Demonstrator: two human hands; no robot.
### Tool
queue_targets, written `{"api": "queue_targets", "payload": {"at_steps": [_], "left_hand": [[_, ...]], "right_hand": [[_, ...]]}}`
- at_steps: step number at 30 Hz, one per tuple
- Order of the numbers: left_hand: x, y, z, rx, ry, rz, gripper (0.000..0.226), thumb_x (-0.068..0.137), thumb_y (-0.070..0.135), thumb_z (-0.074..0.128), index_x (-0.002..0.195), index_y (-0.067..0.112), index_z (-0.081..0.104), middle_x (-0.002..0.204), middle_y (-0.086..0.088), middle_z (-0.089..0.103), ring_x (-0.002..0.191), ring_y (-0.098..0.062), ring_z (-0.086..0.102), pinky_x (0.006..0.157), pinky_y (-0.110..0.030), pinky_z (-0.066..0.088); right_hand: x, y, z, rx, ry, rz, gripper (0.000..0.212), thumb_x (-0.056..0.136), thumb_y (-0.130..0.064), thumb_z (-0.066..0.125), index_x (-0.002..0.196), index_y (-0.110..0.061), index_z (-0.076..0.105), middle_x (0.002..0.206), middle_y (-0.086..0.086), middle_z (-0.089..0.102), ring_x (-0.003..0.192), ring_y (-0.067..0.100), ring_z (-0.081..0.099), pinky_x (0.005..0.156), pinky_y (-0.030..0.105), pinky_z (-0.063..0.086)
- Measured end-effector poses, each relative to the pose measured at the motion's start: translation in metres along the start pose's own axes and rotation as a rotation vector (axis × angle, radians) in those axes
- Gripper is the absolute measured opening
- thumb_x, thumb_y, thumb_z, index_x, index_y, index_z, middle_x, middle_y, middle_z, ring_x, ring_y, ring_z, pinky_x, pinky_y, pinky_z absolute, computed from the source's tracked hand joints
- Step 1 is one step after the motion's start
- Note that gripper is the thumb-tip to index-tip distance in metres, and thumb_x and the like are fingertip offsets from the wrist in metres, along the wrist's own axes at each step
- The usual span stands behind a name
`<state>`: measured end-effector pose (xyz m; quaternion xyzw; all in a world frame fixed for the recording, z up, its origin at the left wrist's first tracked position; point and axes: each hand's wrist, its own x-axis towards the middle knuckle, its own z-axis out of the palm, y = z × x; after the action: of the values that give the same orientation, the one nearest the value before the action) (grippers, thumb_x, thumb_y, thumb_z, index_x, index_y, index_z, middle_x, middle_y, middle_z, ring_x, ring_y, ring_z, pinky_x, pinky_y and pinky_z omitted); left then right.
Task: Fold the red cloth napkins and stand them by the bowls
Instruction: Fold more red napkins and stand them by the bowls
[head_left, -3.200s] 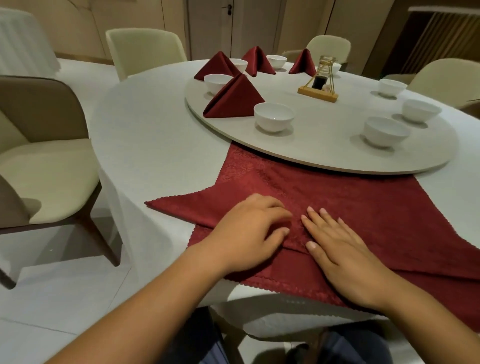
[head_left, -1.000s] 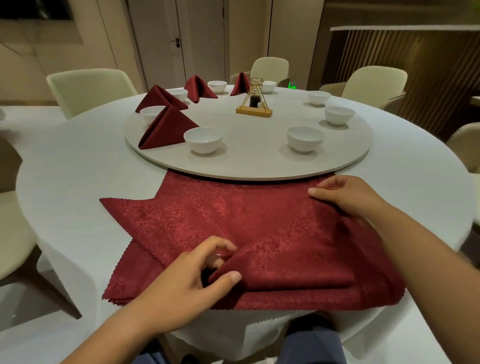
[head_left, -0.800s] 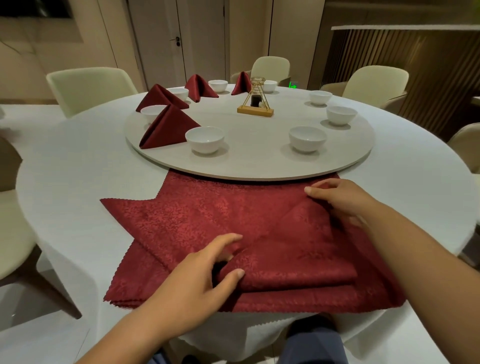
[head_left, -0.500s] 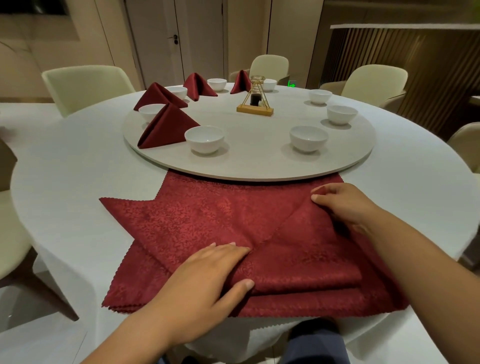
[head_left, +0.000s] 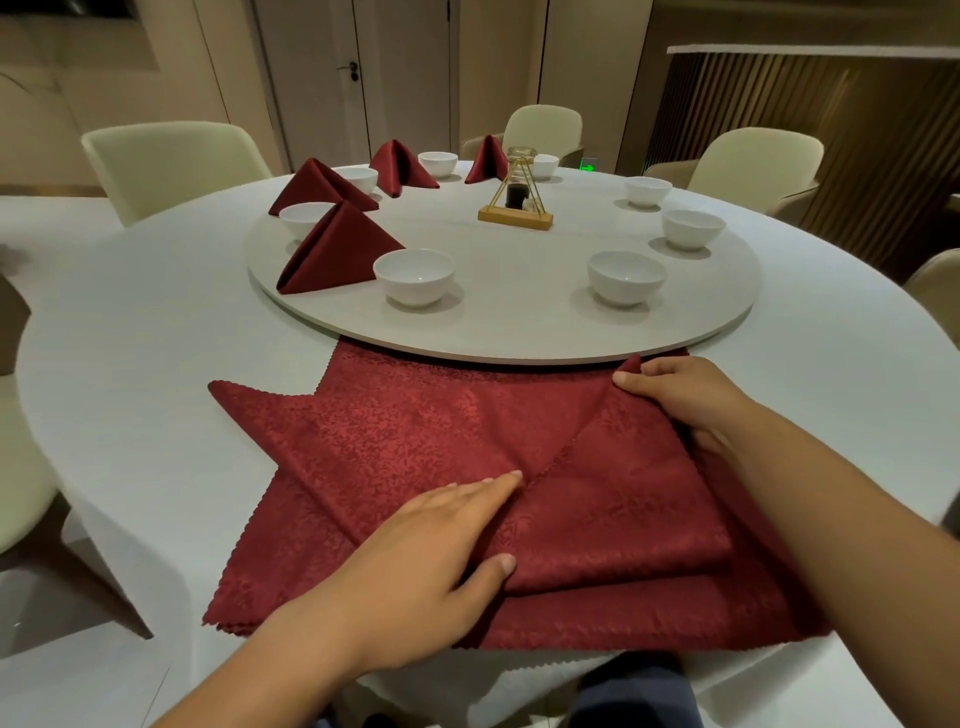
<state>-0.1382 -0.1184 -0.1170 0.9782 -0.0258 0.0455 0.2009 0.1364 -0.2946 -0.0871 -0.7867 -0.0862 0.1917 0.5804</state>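
left hand (head_left: 426, 561): fingers straight and together, pressing flat on napkin (head_left: 415, 436)
right hand (head_left: 685, 397): fingers pinching the napkin's folded corner, beside turntable (head_left: 519, 332)
napkin: lying on worktop (head_left: 130, 364)

A dark red patterned cloth napkin (head_left: 415, 431) is spread over a pile of like napkins (head_left: 623, 618) at the near edge of a round white-clothed table (head_left: 130, 338), with its right part folded over into a flap. It is pressed flat by the left hand (head_left: 415, 561), fingers straight, at the near end of the diagonal fold. The flap's far corner is pinched by the right hand (head_left: 685, 400) just beside the rim of a pale round turntable (head_left: 519, 332), on which four folded red napkins (head_left: 337, 249) are stood beside small white bowls (head_left: 414, 275).
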Motion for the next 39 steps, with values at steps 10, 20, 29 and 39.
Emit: {"api": "queue_targets", "payload": {"at_steps": [10, 20, 29, 39], "left_hand": [[0.001, 0.004, -0.008, -0.029, -0.070, 0.001, 0.064, 0.104, 0.044, 0.042, 0.160, 0.039, 0.011, 0.165, 0.021, 0.015, 0.148, 0.011, 0.003, 0.118, -0.011, -0.002], [-0.015, -0.006, 0.011, 0.316, -0.112, 0.089, 0.059, 0.109, 0.048, 0.015, 0.163, 0.025, 0.012, 0.170, -0.001, 0.003, 0.156, -0.015, -0.007, 0.120, -0.042, -0.003], [-0.003, 0.010, -0.010, 0.185, -0.130, 0.153, 0.067, 0.099, 0.050, 0.018, 0.163, 0.032, 0.007, 0.168, 0.014, -0.011, 0.150, 0.004, -0.020, 0.124, -0.029, -0.011], [0.026, 0.015, 0.002, 0.232, -0.193, 0.135, 0.063, 0.107, 0.050, 0.022, 0.162, 0.028, 0.002, 0.168, 0.008, -0.014, 0.150, -0.004, -0.025, 0.121, -0.028, -0.019]], "right_hand": [[0.022, -0.001, 0.017, -0.238, 0.031, -0.020, 0.016, 0.080, -0.015, 0.084, 0.090, -0.009, 0.073, 0.087, 0.004, 0.070, 0.067, 0.015, 0.063, 0.057, 0.024, 0.048], [0.040, 0.010, 0.024, -0.405, 0.115, -0.075, 0.022, 0.074, -0.020, 0.089, 0.087, -0.011, 0.074, 0.089, 0.005, 0.072, 0.084, 0.023, 0.069, 0.080, 0.037, 0.058], [0.042, 0.012, 0.024, -0.540, 0.106, -0.138, 0.024, 0.076, -0.029, 0.087, 0.090, -0.014, 0.074, 0.088, 0.002, 0.071, 0.084, 0.020, 0.067, 0.073, 0.029, 0.049], [0.039, 0.012, 0.024, -0.662, 0.107, -0.191, 0.031, 0.079, -0.033, 0.083, 0.086, -0.005, 0.072, 0.082, 0.013, 0.071, 0.075, 0.023, 0.065, 0.074, 0.038, 0.054]]}}
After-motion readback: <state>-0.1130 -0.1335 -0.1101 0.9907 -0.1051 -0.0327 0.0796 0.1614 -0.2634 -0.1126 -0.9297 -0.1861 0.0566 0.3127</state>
